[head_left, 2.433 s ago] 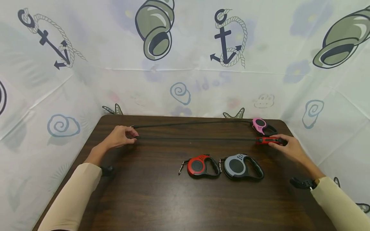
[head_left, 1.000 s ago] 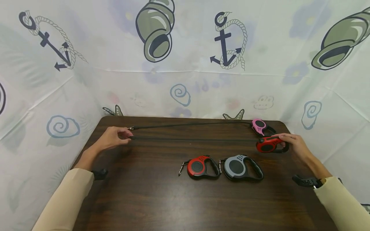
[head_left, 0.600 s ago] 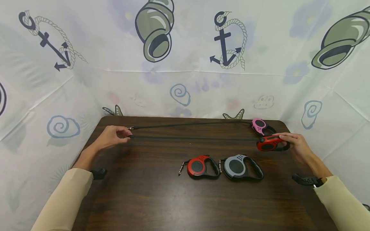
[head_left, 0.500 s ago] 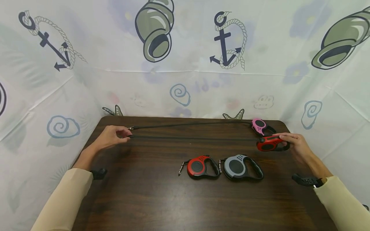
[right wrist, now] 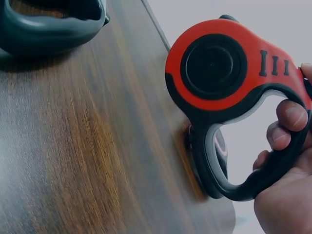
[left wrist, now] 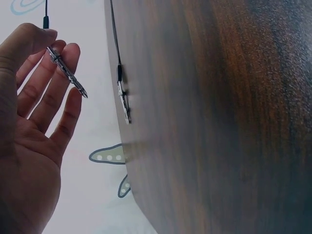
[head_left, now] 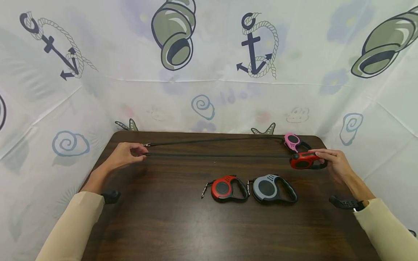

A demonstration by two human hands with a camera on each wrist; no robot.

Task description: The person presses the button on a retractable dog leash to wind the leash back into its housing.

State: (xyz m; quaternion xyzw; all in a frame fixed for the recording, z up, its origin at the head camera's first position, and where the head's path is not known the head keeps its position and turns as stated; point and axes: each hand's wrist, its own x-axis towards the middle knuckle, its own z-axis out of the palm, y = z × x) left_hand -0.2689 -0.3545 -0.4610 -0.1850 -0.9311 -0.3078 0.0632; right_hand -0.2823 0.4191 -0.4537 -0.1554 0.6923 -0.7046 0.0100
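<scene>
Gripping a first red leash [head_left: 303, 164] by its black handle [right wrist: 239, 192], the right hand [head_left: 337, 162] is positioned at 2 o'clock on the table [head_left: 163, 224] in the head view. Its fingers wrap around the handle, and the leash body is raised above the surface. The left hand [head_left: 125, 155], at 10 o'clock, pinches the far end of the black cord [head_left: 218, 156] from that unit; the attached metal clip [left wrist: 67, 73] extends toward 5 o'clock in the left wrist view. The cord runs straight between both hands.

A pink leash [head_left: 292, 140] rests just beside the held unit, on its 11 o'clock side. Its extended cord [head_left: 218, 140] lies toward 9 o'clock and ends in a second clip [head_left: 147, 145] near the left hand.

A second red leash [head_left: 225, 188] lies near the table centre. A grey leash [head_left: 271, 188] lies at its 3 o'clock side; contact between the two cannot be determined. A printed cloth [head_left: 212, 58] stands at 12 o'clock.
</scene>
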